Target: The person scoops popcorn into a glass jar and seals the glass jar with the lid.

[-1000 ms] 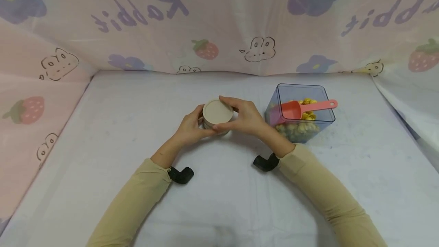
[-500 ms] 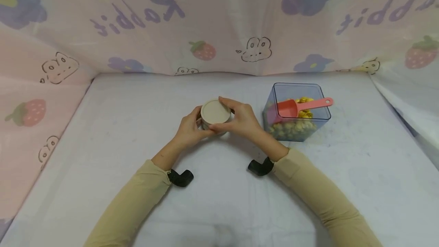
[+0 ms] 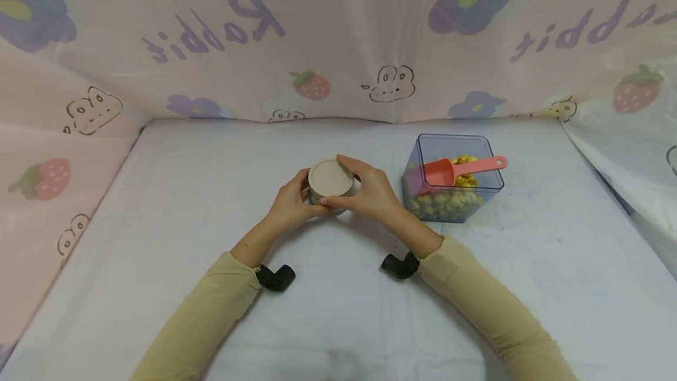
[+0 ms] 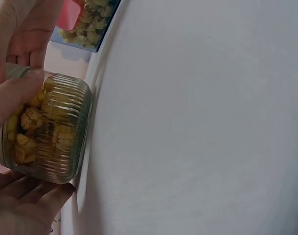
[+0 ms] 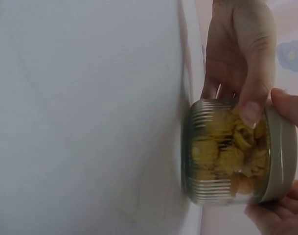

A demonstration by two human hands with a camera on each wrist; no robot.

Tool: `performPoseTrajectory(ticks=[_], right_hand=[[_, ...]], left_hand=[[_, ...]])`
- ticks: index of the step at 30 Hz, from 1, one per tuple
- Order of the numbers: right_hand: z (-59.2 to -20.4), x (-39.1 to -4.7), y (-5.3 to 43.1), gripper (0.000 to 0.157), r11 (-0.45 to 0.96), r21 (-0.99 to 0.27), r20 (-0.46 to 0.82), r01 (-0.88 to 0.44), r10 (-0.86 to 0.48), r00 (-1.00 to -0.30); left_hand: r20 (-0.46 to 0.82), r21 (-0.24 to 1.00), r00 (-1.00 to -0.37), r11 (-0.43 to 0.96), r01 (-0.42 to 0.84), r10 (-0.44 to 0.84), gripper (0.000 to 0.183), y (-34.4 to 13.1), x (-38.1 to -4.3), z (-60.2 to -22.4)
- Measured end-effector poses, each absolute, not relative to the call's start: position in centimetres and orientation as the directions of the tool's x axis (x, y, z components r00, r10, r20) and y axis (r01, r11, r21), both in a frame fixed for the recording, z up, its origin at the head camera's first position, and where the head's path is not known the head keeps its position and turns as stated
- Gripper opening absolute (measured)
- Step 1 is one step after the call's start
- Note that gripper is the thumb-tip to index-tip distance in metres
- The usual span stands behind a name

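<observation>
A ribbed glass jar (image 4: pixel 65 132) with popcorn inside stands upright on the white table, a beige round lid (image 3: pixel 331 177) seated on its top. My left hand (image 3: pixel 290 201) grips the jar's glass body from the left, thumb across the front. From the right, my right hand (image 3: pixel 371 191) pinches the lid's rim between thumb and fingers. In the right wrist view the lid (image 5: pixel 282 152) sits flush over the jar's mouth, as far as the fingers let me see.
To the right stands a clear bluish square container (image 3: pixel 453 207) of popcorn, with a pink scoop (image 3: pixel 441 173) lying in it, handle over the rim. Black curved pieces (image 3: pixel 276 278) stick out at both wrists. A patterned curtain (image 3: pixel 338 34) borders the table's back and sides.
The camera view has shifted slightly. Both hands keep their hold on the jar and lid, with no clear movement between them.
</observation>
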State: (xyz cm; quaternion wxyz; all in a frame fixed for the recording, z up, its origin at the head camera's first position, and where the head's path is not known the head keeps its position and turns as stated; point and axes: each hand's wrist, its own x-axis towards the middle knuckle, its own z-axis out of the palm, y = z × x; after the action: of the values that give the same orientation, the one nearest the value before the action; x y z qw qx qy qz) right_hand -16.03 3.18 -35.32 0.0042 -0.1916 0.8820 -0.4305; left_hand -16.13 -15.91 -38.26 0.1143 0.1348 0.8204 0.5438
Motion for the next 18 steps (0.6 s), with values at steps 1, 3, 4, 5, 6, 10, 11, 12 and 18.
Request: performPoseTrajectory(ticks=[1,3,4,5,6,10,11,12,18], right_hand=[[-35.4,-16.0,3.2,0.089,0.555,-0.761,0.157,-0.336,-0.345,-0.925],[-35.4,-16.0,3.3,0.089,0.559,-0.754,0.158,-0.345,-0.356,-0.921],[-35.5,-16.0,3.3,0.090,0.562,-0.749,0.158,-0.352,-0.364,-0.918],[-35.5,-16.1,3.4,0.091,0.566,-0.743,0.154,-0.357,-0.374,-0.915],[-35.5,-16.1,3.5,0.091,0.571,-0.737,0.149,-0.361,-0.383,-0.911],[-35.6,-16.2,3.8,0.093,0.576,-0.725,0.142,-0.377,-0.411,-0.900],[-35.6,-16.1,3.9,0.093,0.574,-0.726,0.140,-0.377,-0.413,-0.900],[-35.7,-16.1,4.1,0.093,0.574,-0.726,0.141,-0.378,-0.414,-0.899],[-35.5,-15.4,4.9,0.094,0.589,-0.718,0.138,-0.370,-0.401,-0.906]], left_hand=[[-0.041,0.922,-0.938,0.374,0.097,0.344,0.081,-15.9,-16.2,-38.3],[-0.036,0.920,-0.940,0.379,0.102,0.340,0.081,-15.9,-16.2,-38.3],[-0.033,0.918,-0.940,0.383,0.106,0.339,0.081,-15.9,-16.2,-38.3],[-0.031,0.915,-0.941,0.388,0.109,0.337,0.080,-15.9,-16.1,-38.2],[-0.026,0.911,-0.941,0.395,0.116,0.337,0.080,-15.9,-16.1,-38.2],[-0.015,0.898,-0.938,0.416,0.139,0.346,0.088,-16.2,-16.0,-38.1],[-0.017,0.893,-0.938,0.426,0.142,0.347,0.091,-16.4,-15.9,-38.1],[-0.020,0.886,-0.936,0.440,0.146,0.351,0.094,-16.5,-15.9,-38.0],[-0.017,0.836,-0.928,0.515,0.192,0.372,0.104,-17.7,-15.5,-37.1]])
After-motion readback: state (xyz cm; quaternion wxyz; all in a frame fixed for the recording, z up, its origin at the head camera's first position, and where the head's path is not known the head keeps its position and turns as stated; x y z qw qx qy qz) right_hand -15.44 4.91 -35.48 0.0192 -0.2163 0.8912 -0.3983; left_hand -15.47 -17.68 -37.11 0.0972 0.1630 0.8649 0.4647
